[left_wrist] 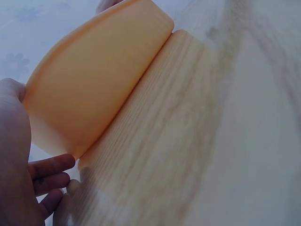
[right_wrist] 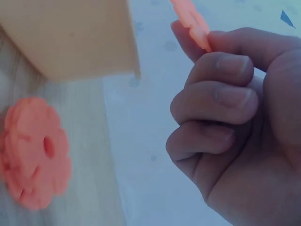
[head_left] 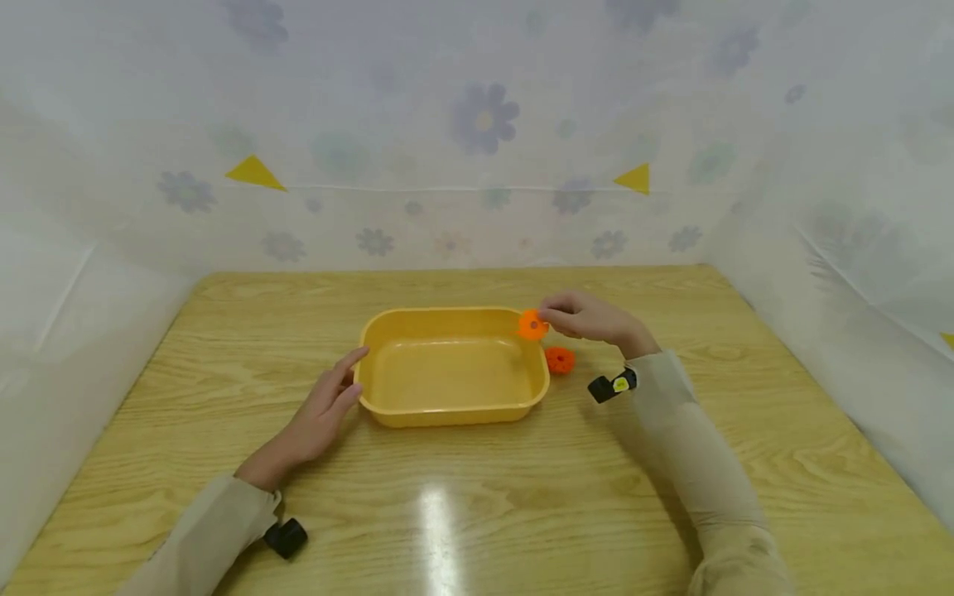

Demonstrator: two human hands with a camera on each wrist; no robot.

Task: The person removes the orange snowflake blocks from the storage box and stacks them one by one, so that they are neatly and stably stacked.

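Note:
A yellow rectangular plastic basin (head_left: 455, 377) sits on the table, its bare floor showing. My left hand (head_left: 324, 414) rests against its left end with fingers spread and loosely extended, fingertips right at the rim; in the left wrist view, the fingers (left_wrist: 52, 165) lie low by the basin's bottom corner. Over the basin's back right corner, my right hand (head_left: 585, 319) pinches an orange flower-shaped disc (head_left: 532, 325) with a hole in its middle between thumb and index finger. Beside the basin's right wall lie more orange scalloped discs (right_wrist: 37, 153), stacked on the table below my right hand.
The wood-grain table (head_left: 492, 497) ends at a white floral curtain (head_left: 417, 223) at the back and sides. Yellow triangles (head_left: 633, 179) mark the back curtain. Black wrist cameras (head_left: 286, 538) sit at both sleeves.

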